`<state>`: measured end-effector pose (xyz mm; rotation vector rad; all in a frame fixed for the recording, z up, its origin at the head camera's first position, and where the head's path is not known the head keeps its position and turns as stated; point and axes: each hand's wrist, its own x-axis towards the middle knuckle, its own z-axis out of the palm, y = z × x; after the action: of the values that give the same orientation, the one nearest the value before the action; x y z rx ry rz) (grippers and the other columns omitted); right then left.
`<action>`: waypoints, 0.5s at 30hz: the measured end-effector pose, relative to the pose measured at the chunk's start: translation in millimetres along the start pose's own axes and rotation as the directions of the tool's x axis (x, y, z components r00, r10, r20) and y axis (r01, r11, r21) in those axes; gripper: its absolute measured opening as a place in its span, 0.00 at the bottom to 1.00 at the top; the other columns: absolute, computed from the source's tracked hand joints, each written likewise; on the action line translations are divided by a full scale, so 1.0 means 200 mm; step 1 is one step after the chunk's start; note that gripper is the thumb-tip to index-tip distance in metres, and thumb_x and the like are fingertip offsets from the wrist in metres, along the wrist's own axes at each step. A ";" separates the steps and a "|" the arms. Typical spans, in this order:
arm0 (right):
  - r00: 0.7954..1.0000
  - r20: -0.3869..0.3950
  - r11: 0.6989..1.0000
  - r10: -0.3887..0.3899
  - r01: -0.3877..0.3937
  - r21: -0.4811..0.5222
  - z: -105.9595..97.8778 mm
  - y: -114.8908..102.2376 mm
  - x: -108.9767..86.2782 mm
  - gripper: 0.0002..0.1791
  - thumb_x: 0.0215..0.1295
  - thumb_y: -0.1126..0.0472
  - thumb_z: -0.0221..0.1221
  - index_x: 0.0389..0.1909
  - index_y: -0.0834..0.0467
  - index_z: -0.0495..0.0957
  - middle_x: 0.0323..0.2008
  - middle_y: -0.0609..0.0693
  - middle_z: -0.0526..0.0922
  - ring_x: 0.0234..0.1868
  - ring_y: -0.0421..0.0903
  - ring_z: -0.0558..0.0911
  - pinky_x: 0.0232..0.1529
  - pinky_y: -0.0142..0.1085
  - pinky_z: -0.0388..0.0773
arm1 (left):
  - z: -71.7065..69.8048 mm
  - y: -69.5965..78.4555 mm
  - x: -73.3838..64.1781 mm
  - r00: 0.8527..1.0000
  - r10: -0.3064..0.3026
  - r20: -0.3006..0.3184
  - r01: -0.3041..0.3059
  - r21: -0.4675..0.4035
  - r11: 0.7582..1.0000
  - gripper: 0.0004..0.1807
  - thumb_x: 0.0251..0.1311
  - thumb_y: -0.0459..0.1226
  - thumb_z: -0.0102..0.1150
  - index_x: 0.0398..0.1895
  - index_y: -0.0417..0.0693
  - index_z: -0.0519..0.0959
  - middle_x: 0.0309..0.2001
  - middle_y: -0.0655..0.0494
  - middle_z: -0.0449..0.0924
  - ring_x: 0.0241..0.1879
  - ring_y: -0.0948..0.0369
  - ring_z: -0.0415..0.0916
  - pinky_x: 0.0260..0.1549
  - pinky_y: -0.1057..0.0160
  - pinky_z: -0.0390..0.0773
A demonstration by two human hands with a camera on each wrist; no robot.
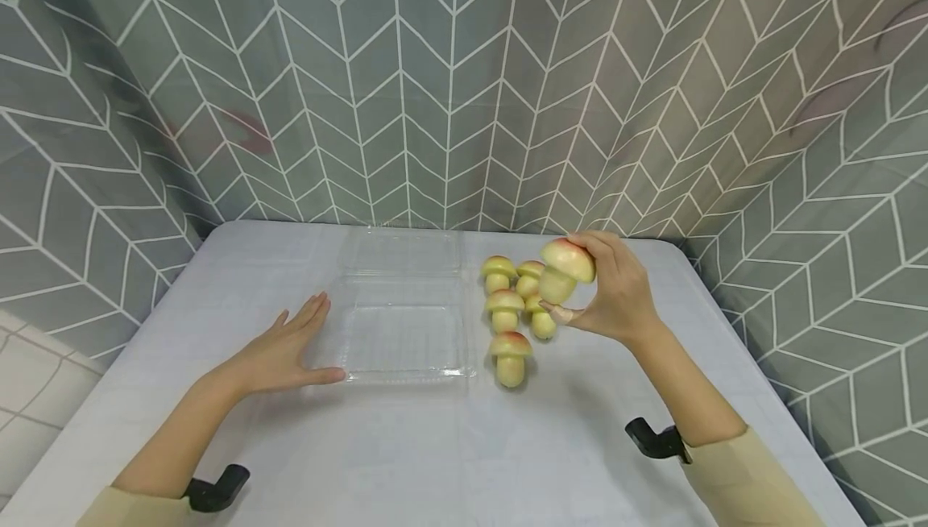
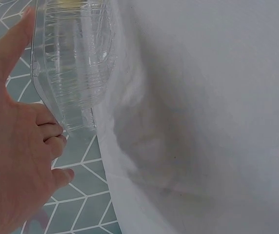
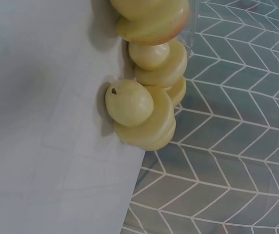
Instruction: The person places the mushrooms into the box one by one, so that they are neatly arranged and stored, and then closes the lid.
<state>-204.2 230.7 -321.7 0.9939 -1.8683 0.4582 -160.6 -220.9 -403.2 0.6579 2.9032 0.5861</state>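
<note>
Between the thumb and fingers of my right hand [image 1: 616, 293] is a yellow mushroom [image 1: 569, 261] with a reddish tint on its cap, held above the table. Several similar mushrooms [image 1: 511, 358] stand clustered beneath and to the left of it, also seen close up as pale mushrooms [image 3: 129, 102] in the right wrist view, where my right hand does not show. My left hand [image 1: 283, 354] lies at the left edge of a clear plastic box [image 1: 406, 374], fingers straight and thumb at its near corner. In the left wrist view, the left thumb and fingertips meet the rim of the box [image 2: 73, 63].
A white cloth covers the table [image 1: 406, 462]. The box's transparent lid [image 1: 402, 249] lies folded back toward the far edge. Behind and beside the table hangs a grey curtain [image 1: 449, 92] with a white chevron pattern.
</note>
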 end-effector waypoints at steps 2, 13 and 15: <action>1.000 -0.003 1.000 -0.004 0.004 0.003 0.01 0.00 0.00 0.41 0.50 0.38 0.59 0.51 0.71 0.72 0.45 0.61 0.78 0.45 0.57 0.77 0.48 0.41 0.72 | 0.00 0.00 0.00 1.000 0.001 0.002 -0.001 0.000 1.000 0.65 0.47 0.63 0.65 0.72 0.26 0.46 0.73 0.31 0.42 0.72 0.39 0.41 0.65 0.33 0.42; 1.000 -0.019 0.999 -0.001 0.002 0.038 0.04 0.00 0.01 0.42 0.49 0.36 0.61 0.50 0.70 0.72 0.45 0.61 0.78 0.45 0.57 0.77 0.47 0.40 0.73 | -0.01 0.01 0.00 1.000 -0.005 0.007 0.005 0.008 1.000 0.65 0.46 0.64 0.65 0.72 0.26 0.46 0.73 0.31 0.42 0.72 0.39 0.41 0.66 0.34 0.42; 1.000 -0.015 0.999 0.000 0.000 0.052 0.05 0.00 0.01 0.42 0.49 0.36 0.62 0.50 0.70 0.72 0.45 0.61 0.78 0.45 0.57 0.77 0.49 0.38 0.73 | -0.01 0.01 0.00 1.000 -0.002 0.005 0.002 0.009 1.000 0.65 0.46 0.65 0.64 0.72 0.26 0.46 0.73 0.32 0.42 0.72 0.40 0.42 0.66 0.34 0.42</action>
<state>-210.1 223.0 -326.0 1.0222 -1.8509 0.5152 -160.8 -220.2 -401.6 0.6562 2.9033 0.5703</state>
